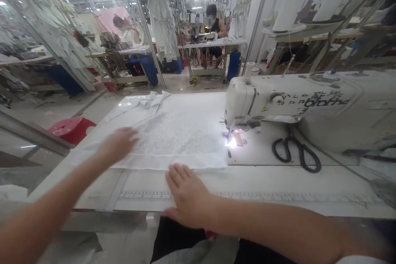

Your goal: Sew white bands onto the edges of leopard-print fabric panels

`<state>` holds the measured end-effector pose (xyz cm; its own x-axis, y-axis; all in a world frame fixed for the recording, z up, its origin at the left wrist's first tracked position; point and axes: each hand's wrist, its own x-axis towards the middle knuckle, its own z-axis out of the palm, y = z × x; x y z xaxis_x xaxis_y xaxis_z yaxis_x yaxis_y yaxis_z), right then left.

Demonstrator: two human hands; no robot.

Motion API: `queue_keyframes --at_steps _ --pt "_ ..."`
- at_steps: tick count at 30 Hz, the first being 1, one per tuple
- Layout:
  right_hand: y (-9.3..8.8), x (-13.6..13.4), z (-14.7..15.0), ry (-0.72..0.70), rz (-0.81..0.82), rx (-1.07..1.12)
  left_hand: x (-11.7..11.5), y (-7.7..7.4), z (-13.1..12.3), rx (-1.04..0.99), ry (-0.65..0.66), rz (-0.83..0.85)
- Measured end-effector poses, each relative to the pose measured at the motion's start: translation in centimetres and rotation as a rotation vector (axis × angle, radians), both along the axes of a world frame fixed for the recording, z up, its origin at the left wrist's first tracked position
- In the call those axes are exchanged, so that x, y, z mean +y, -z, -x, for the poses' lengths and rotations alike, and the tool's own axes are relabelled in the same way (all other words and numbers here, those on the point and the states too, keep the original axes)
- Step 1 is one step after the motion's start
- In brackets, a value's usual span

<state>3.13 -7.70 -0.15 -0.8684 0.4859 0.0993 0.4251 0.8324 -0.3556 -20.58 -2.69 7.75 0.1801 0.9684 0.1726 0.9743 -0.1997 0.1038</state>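
A sheer white fabric piece (179, 136) lies spread on the sewing table, its front edge running toward the sewing machine needle. My left hand (120, 144) is over the left part of this fabric, smeared by motion, so its fingers are unclear. At the table's front edge my right hand (188, 196) lies flat with fingers stretched out, the tips just by the fabric's near edge, holding nothing. The white sewing machine (262, 99) stands to the right with its needle area lit.
Black-handled scissors (297, 152) lie under the machine arm. A measuring tape strip (145, 195) runs along the table front. More white cloth (151, 101) rests at the far left corner. Beyond the table are a red stool (69, 130), thread cones (289, 8) and people at other machines.
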Motion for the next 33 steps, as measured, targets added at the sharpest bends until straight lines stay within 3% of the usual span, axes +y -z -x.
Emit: queue_keyframes --at_steps 2,4,6,8,13,21,28,33 --pt "-0.2 -1.6 -1.7 -0.044 -0.033 0.065 1.2 2.8 -4.4 -0.007 0.108 0.08" --pt "-0.2 -1.6 -4.6 -0.022 -0.085 0.116 1.9 5.3 -9.1 -0.03 0.231 0.166" --pt "0.2 -0.5 -8.3 0.058 -0.14 0.125 2.4 6.9 -12.7 -0.049 0.282 0.22" --pt "0.6 0.8 -11.7 0.128 -0.19 0.107 3.2 7.7 -14.8 -0.049 0.282 0.217" --pt "1.0 4.4 -16.5 0.183 -0.285 0.091 6.8 8.0 -16.5 -0.011 0.285 0.125" --pt "1.1 8.2 -17.7 0.236 -0.315 0.115 10.8 7.7 -18.6 0.026 0.265 0.063" --pt "1.3 8.0 -17.9 0.28 -0.291 0.164 10.3 7.2 -18.6 -0.03 0.275 -0.027" --pt "1.3 8.1 -17.8 0.283 -0.307 0.186 8.1 7.1 -19.7 -0.195 0.558 0.003"
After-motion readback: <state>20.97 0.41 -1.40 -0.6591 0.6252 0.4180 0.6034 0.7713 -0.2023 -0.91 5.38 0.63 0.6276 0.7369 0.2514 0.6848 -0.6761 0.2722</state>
